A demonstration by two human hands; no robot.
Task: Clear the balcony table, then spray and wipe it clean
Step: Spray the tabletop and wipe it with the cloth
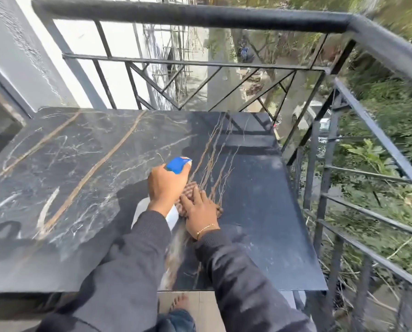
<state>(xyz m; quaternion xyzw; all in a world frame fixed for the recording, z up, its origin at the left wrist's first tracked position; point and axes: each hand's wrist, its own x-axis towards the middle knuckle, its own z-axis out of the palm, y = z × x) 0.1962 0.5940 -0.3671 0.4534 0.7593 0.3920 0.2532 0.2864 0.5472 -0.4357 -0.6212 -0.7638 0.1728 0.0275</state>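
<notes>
Nearest the camera: blue jeans [176, 321] and a bare foot [179, 301] on the pale floor tile [207, 307], seen below the near edge of the bench [56, 176]. Two dark sleeves [133, 271] reach forward over that edge.

Bench: dark marble-pattern top with tan and white veins, set in the balcony corner. Black metal railing [200, 17] runs along its far and right sides, close to the edges. Grey wall to the left; trees and ground far below past the rails.

Left hand [166, 185]: grip curled round the neck of a spray bottle [173, 213]. Blue nozzle head [178, 164] points away from the person, toward the far railing. White body runs back under the wrist, so the long axis lies roughly near-to-far, tilted; the hand hides most of it.

Right hand [201, 209]: grip spread, fingers flat, pressing a patterned cloth [190, 188] onto the bench just right of the bottle. Thin bracelet [206, 228] at the wrist. Cloth mostly covered by the hand; its outline cannot be told.
</notes>
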